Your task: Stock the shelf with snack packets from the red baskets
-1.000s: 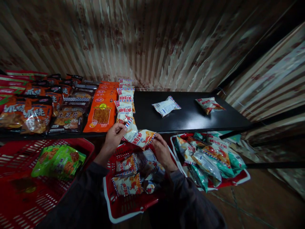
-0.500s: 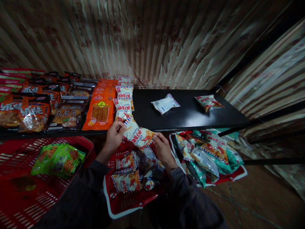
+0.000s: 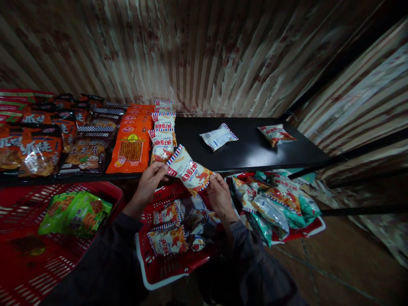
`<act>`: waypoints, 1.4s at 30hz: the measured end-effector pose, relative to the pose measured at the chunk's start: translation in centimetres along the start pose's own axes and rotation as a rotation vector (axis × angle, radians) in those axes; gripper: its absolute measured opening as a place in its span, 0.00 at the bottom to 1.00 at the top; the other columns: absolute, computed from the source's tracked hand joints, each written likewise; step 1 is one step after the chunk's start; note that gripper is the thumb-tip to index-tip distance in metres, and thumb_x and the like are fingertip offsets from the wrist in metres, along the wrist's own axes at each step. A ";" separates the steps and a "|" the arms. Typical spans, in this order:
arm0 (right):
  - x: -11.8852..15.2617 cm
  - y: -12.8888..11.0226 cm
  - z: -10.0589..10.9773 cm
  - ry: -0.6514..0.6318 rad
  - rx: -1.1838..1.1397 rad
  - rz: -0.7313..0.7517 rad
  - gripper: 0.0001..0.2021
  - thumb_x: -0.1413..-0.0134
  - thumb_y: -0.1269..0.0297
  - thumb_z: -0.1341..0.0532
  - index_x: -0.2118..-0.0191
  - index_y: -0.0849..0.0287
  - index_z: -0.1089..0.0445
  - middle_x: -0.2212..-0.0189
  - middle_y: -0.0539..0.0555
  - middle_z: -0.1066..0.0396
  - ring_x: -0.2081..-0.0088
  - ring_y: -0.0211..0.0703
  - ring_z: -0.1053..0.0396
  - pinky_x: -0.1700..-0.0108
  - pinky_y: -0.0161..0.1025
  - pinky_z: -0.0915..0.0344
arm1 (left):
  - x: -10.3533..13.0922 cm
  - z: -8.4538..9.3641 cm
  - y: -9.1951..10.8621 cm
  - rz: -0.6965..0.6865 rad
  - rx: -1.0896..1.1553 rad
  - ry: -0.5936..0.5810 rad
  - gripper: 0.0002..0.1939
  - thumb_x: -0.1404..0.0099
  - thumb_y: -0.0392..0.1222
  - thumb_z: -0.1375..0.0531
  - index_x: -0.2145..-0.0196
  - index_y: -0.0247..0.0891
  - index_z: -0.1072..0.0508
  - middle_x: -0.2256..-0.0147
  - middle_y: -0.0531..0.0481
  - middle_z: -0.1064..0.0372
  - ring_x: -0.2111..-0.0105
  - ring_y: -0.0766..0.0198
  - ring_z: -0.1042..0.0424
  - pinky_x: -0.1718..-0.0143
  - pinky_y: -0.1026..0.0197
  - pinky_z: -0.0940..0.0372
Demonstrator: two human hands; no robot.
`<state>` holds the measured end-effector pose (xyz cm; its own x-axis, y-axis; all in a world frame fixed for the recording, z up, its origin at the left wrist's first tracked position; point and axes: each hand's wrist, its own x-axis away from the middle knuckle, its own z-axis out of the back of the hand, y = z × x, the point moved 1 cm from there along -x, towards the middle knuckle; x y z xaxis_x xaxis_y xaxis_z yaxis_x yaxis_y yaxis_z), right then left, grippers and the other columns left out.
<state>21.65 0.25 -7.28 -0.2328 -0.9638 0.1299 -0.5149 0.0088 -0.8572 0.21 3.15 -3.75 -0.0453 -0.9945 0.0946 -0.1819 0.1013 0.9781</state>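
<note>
Between my two hands is a white and orange snack bag (image 3: pixel 191 171) with striped ends, held tilted just over the shelf's front edge. My left hand (image 3: pixel 149 183) pinches its left side, and my right hand (image 3: pixel 219 196) grips its lower right corner. Behind it, a column of matching snack bags (image 3: pixel 162 142) runs back along the black shelf (image 3: pixel 194 151). Below my hands, a red basket (image 3: pixel 165 272) with a white rim holds several more of these bags.
Orange packets (image 3: pixel 131 146) and dark snack packs (image 3: pixel 84 153) line the shelf's left. Two loose bags, one silvery (image 3: pixel 219 137) and one red and white (image 3: pixel 276 134), lie to the right. A red basket (image 3: pixel 108 193) with green packets stands left; another basket (image 3: pixel 314 228) with mixed bags stands right.
The held bag has turned slightly and shows more of its front, its upper end now clear of the column's nearest bag. Both hands keep their hold. The whole view has shifted slightly.
</note>
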 end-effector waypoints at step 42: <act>2.6 0.7 -1.5 -0.423 0.042 -0.275 0.13 0.61 0.59 0.27 0.66 0.54 0.24 0.71 0.48 0.24 0.73 0.35 0.30 0.70 0.33 0.31 | -0.2 0.7 3.0 -0.102 0.117 0.158 0.14 0.49 0.47 0.35 0.75 0.36 0.33 0.85 0.57 0.35 0.86 0.74 0.39 0.86 0.71 0.47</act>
<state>19.49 -1.81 -6.77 0.2658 -0.9526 0.1479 -0.4749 -0.2629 -0.8399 -1.03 3.69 -1.01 0.1318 -0.9907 0.0335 -0.2904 -0.0063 0.9569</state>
